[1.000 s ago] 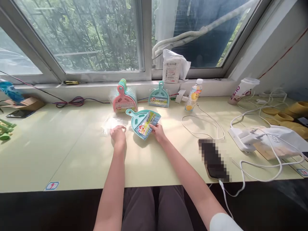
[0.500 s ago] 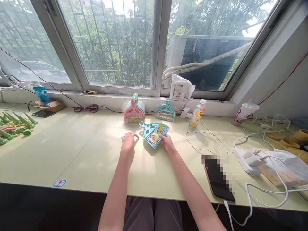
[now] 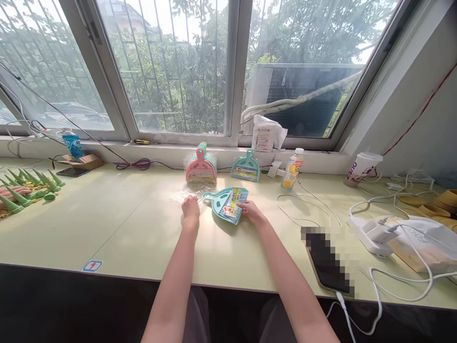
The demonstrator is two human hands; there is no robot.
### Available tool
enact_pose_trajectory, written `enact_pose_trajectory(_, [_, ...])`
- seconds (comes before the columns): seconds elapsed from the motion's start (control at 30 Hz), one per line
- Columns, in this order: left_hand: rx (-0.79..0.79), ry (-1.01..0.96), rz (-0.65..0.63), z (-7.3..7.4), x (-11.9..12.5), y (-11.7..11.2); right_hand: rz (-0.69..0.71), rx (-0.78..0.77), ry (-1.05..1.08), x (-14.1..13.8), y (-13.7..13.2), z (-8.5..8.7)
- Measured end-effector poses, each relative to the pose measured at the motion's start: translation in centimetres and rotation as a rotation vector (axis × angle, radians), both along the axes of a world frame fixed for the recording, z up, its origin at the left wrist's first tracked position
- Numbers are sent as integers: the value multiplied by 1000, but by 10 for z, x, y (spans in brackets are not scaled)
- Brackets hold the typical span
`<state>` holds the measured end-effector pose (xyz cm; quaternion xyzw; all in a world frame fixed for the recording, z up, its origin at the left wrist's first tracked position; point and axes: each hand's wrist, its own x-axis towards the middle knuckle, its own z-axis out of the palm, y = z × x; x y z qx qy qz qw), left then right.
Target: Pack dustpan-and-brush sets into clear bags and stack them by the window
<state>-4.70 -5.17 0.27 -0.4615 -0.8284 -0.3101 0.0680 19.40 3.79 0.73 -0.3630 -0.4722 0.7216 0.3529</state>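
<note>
My right hand (image 3: 250,211) grips the right edge of a teal dustpan (image 3: 218,201) with a blue-bristled brush nested in it and a yellow printed label. The dustpan tilts above the table, its handle pointing left. My left hand (image 3: 190,207) is closed at a crumpled clear plastic bag (image 3: 181,195), left of the dustpan handle; its fingertips are partly hidden. Behind, a pink dustpan (image 3: 200,166) fronts a wrapped stack of dustpan sets. Another teal dustpan set (image 3: 245,167) leans against the wall beside it.
A drink bottle (image 3: 292,169), a phone (image 3: 326,262) on a white cable and a power strip (image 3: 371,238) lie to the right. A paper cup (image 3: 362,169) stands farther back. At the far left, another person's hand (image 3: 16,194) is among green cone-shaped pieces (image 3: 39,183).
My left hand has closed from spread fingers, and clear plastic now shows beside it. The dustpan has turned slightly in my right hand. The head view has shifted a little.
</note>
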Motion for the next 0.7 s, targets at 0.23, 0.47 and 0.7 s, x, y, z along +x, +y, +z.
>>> enact_pose_trajectory(0.23, [203,-49,-102,9,13,1,-76,6,61,-8,-5,-9])
enact_pose_trajectory(0.47, [258,91,-173,23,50,-16,-105,32,201,-20,-27,-3])
enact_pose_trajectory(0.7, [456,-49,76,25,33,-17,-277,28,354,-21,-37,8])
